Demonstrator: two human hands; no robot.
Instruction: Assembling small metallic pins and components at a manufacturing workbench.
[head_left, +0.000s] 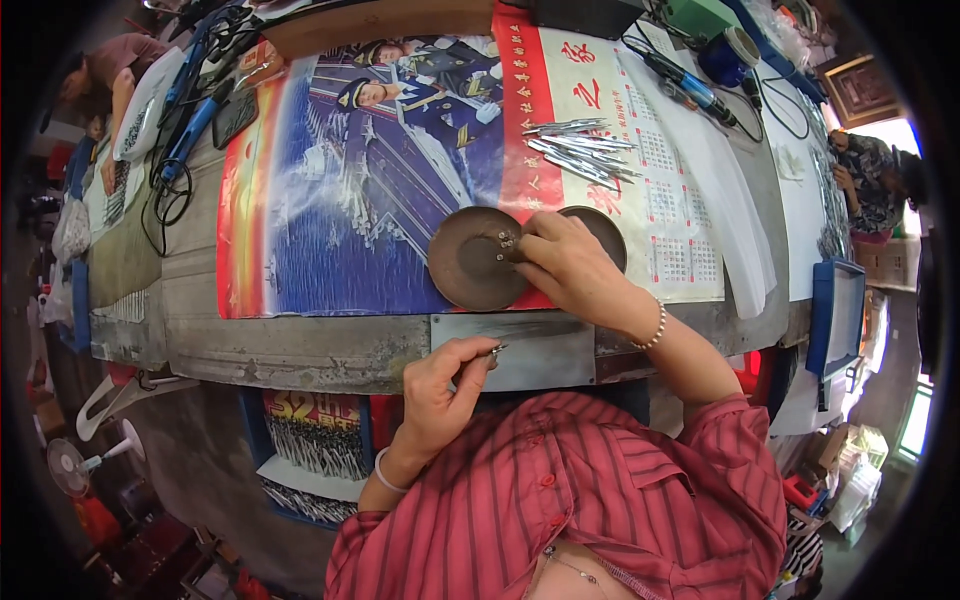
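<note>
While the left hand (445, 385) hovers just off the near edge of the workbench (300, 350), it pinches a small metal piece (496, 350) between thumb and fingertips, the tip of the piece pointing toward a bare metal plate (535, 350) set into that edge. The right hand (570, 265) reaches forward over the bench and closes its fingertips on a few tiny metal parts (506, 242) lying in a round brown dish (470, 260). A second brown dish (605, 228) sits just behind that hand, partly hidden by it. Both dishes rest on a large printed poster (350, 180) that covers the middle of the bench. Farther back, toward the far right part of the poster, lies a loose heap of thin silver metal pins (580, 145). Blue-handled tools (195, 120) and black cables lie at the far left corner, and another blue tool (690, 85) lies at the far right.
</note>
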